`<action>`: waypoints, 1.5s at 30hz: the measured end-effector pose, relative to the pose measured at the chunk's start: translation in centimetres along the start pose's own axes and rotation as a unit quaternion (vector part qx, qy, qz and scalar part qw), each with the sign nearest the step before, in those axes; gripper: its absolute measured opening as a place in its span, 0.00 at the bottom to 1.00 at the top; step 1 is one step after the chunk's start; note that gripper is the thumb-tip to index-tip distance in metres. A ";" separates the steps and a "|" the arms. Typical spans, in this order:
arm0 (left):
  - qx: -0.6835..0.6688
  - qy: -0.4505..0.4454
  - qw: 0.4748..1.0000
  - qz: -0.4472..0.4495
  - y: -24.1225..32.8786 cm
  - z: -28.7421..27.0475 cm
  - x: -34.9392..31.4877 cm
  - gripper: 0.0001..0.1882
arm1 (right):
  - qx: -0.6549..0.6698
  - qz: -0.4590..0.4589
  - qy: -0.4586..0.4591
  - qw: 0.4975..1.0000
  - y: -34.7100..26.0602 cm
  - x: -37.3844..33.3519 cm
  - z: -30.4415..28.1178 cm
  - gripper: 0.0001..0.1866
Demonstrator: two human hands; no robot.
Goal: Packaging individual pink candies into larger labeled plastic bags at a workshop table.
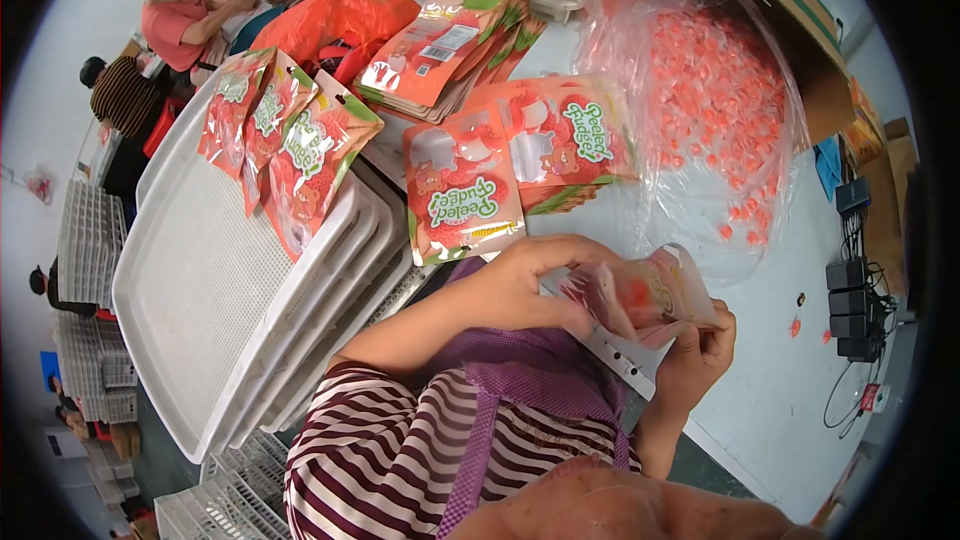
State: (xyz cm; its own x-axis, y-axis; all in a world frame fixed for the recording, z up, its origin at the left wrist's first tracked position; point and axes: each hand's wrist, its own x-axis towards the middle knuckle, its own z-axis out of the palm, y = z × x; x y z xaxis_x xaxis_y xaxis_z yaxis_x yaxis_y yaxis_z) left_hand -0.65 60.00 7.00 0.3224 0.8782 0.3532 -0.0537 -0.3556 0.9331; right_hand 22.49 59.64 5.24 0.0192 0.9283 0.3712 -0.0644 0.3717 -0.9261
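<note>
Over the table's front edge, a small pink pouch (650,292) is held between my two hands, its near side turned toward me and something red showing in it. My left hand (550,285) grips the pouch's left edge with the thumb along it. On the lower right corner, my right hand (697,348) pinches the film between thumb and fingers. Just beyond my left hand lie flat red-and-green printed pouches (465,185), with a fanned pile of similar pouches (572,135) beside them. A clear plastic bag (620,50) spills small wrapped red candies (715,80) farther back.
Stacked white trays (200,310) stand at left, with several puffed pouches (310,155) on top. Behind are another pouch stack (445,45), a red plastic bag (340,20) and a cardboard box (825,80). Black power adapters (850,290) with cables line the right. Other people (180,20) work far left.
</note>
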 end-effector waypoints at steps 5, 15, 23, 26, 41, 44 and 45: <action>0.083 0.059 0.994 0.029 -0.7 0.1 -0.4 0.09 | -0.056 -0.050 -0.008 0.997 -1.0 -0.3 0.9 0.12; -0.080 0.115 0.989 -0.046 -0.2 0.0 -0.5 0.07 | 0.006 0.011 0.061 0.998 -0.2 0.2 1.0 0.07; 0.090 0.082 0.991 0.063 -0.4 0.1 -0.3 0.11 | -0.046 0.049 -0.020 0.998 -1.7 0.6 1.0 0.06; 0.096 0.065 0.992 0.047 0.6 0.1 -0.3 0.12 | -0.073 0.035 -0.110 0.991 -1.2 0.7 0.3 0.06; 0.130 0.061 0.982 0.122 -0.3 0.1 -0.5 0.10 | -0.104 -0.004 -0.117 0.988 -1.9 1.2 0.6 0.10; 0.179 0.044 0.967 0.177 0.1 0.6 -0.4 0.12 | -0.356 -0.197 -0.103 0.908 -4.5 2.4 1.6 0.12; 0.203 0.035 0.955 0.211 0.5 0.9 -0.3 0.12 | -0.354 -0.199 -0.103 0.908 -5.1 2.5 1.6 0.12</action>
State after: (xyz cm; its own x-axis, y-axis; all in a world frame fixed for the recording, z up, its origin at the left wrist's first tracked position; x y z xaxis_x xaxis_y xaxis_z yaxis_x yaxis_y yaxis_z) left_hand 0.10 59.30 7.30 0.2890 0.6430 0.7093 0.2109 -0.7654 0.6079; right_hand 21.24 60.05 10.97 -0.2923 0.7260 0.6225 0.5660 0.6560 -0.4993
